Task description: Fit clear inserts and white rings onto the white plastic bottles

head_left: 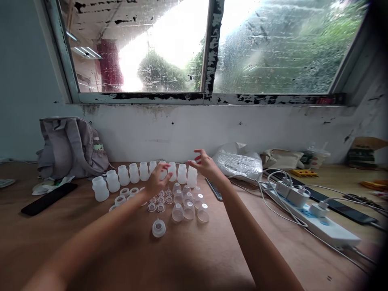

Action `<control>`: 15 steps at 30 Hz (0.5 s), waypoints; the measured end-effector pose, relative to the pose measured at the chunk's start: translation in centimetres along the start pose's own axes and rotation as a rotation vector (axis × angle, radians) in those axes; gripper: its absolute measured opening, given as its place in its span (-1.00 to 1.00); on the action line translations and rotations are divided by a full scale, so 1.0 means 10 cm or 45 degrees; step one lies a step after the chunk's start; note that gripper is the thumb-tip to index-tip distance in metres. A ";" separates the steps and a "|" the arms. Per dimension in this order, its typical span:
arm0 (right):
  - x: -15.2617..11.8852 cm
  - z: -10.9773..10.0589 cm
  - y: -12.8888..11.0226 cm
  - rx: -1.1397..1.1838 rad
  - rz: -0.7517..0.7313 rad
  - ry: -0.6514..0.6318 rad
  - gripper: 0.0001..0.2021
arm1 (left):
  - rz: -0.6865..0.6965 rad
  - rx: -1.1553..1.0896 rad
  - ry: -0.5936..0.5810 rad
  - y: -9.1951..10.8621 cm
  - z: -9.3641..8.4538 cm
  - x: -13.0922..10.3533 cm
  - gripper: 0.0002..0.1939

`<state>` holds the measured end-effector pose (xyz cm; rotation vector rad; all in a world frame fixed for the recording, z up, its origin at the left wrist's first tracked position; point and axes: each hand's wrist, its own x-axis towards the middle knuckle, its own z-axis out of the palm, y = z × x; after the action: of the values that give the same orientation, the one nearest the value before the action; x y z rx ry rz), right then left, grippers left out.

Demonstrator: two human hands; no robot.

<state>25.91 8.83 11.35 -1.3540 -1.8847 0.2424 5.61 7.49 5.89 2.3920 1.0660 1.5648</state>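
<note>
Over the parts on the table, my left hand [156,180] is open, its fingers apart in front of the row of frosted white bottles [123,175]. Nothing shows in its fingers. My right hand [206,163] is also open, thumb and fingers spread, beside and above the bottle at the row's right end [192,178]. Below my left hand lie several clear nipples [161,207], and left of them white collar rings [120,199], partly hidden by my left forearm. Clear dome caps [189,210] stand in rows to the right. Nearest me sits a nipple set in a ring [159,228].
A grey backpack [69,145] leans at the back left, near a black phone-like slab [50,199]. Right of my right arm lie a silvery plastic package [239,161], a phone [214,189] and a white power strip [333,232] with plugs and loose cables.
</note>
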 end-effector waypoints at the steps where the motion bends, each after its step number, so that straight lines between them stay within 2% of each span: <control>1: -0.07 0.01 -0.14 -0.001 -0.093 -0.063 -0.61 | -0.086 -0.074 -0.037 0.05 -0.13 -0.16 -0.79; 4: -0.39 0.26 -0.40 -0.172 -0.417 -0.299 -0.84 | -0.208 -0.111 -0.274 0.17 -0.42 -0.63 -0.78; 6: -0.63 0.50 -0.43 -0.364 -0.618 -0.300 -0.83 | -0.175 -0.070 -0.485 0.22 -0.52 -0.88 -0.69; 8: -0.82 0.70 -0.38 -0.505 -0.746 -0.340 -0.82 | -0.161 0.001 -0.608 0.24 -0.54 -1.04 -0.52; 10: -0.94 0.82 -0.30 -0.594 -0.800 -0.441 -0.82 | -0.162 0.054 -0.687 0.24 -0.52 -1.13 -0.49; 12: -0.98 0.86 -0.25 -0.631 -0.799 -0.483 -0.82 | -0.159 0.066 -0.738 0.23 -0.46 -1.16 -0.58; 15: -0.99 0.84 -0.28 -0.585 -0.804 -0.374 -0.79 | -0.236 0.048 -0.675 0.22 -0.40 -1.18 -0.63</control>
<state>19.34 1.45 2.46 -0.9525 -2.6232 -0.3503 0.64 -2.28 -0.37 2.4340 1.1510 0.7877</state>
